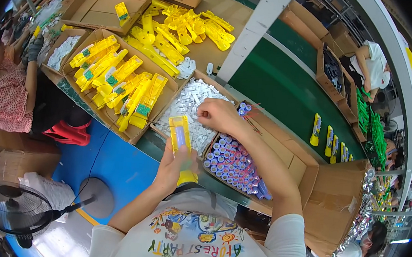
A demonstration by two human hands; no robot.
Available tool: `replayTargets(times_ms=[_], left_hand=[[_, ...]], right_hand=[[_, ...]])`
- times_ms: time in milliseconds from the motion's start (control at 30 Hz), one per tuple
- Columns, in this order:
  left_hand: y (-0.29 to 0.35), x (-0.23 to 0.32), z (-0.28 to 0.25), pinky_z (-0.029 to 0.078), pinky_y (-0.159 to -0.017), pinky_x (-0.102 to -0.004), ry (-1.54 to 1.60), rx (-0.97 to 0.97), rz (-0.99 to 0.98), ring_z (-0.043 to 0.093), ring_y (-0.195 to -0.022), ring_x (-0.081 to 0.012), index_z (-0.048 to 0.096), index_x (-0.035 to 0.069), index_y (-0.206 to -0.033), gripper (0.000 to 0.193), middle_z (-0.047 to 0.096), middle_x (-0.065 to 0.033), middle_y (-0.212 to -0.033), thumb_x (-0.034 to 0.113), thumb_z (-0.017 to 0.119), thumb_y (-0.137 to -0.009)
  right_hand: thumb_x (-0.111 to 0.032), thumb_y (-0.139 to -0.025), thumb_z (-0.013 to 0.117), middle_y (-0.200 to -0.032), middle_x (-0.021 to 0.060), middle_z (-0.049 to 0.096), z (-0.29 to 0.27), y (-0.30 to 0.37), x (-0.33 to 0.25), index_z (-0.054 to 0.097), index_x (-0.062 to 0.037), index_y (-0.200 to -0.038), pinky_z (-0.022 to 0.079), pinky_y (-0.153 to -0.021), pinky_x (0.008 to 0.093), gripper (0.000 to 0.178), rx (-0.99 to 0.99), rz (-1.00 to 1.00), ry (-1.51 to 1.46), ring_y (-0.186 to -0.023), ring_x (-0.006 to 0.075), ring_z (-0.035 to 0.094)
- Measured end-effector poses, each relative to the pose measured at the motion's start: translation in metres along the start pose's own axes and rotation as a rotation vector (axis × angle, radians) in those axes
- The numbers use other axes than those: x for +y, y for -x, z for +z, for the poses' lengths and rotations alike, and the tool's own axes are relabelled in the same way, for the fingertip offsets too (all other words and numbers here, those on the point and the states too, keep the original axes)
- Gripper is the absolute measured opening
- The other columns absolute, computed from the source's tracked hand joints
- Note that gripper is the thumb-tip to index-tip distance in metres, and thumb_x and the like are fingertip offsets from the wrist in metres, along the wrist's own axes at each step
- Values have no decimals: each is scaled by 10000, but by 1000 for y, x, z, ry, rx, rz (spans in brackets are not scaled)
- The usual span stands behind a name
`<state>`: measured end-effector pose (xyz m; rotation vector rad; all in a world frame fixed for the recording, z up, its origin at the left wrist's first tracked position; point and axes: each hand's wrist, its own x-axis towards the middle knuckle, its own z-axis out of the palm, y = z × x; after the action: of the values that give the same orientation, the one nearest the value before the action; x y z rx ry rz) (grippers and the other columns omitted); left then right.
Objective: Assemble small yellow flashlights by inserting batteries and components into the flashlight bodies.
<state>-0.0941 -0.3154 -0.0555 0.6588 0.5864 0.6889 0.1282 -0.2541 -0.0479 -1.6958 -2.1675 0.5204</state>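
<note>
One yellow casing (188, 135) is gripped face-up by left hand (175, 166), seemingly for access; over white-parts box (215, 83), right hand (217, 115) is curled; grip in its fingers (204, 111) can't be told.

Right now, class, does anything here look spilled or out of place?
Slightly: a few loose white pieces lie just outside the box of small white parts, near its far corner, perhaps spilled or set aside.

Yellow casing (178, 121), violet cells (229, 166), white pieces (192, 102), green belt (282, 84), blue floor (125, 165), pink speckled top (7, 102)
</note>
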Motion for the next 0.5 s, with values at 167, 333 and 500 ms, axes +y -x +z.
replayTargets(times_ms=[167, 333, 500], left_hand=[[1, -1, -5, 513, -616, -341, 14, -46, -15, 569, -664, -170, 283, 134, -1288, 358, 531, -78, -883, 238, 472, -1002], [-1, 0, -1, 498, -600, -310, -185, -116, 15, 558, -642, -161, 293, 62, -1263, 342, 523, -86, -857, 183, 461, -991], [-1, -1, 4, 507, -626, -297, -328, -166, 34, 563, -689, -148, 280, 103, -1325, 416, 537, -78, -892, 277, 478, -1003]], right_hand=[[-131, -888, 632, -904, 57, 641, -28, 27, -12, 638, -32, -936, 497, -696, 299, 110, 1, 18, -458, -799, 153, 627], [-85, -959, 546, -940, 37, 600, -24, 48, -25, 551, -3, -1019, 513, -769, 252, 101, -76, 109, -900, -857, 115, 633], [-80, -962, 540, -1000, 38, 571, -24, 59, -40, 542, -13, -1053, 494, -804, 255, 113, -7, 99, -885, -914, 93, 588]])
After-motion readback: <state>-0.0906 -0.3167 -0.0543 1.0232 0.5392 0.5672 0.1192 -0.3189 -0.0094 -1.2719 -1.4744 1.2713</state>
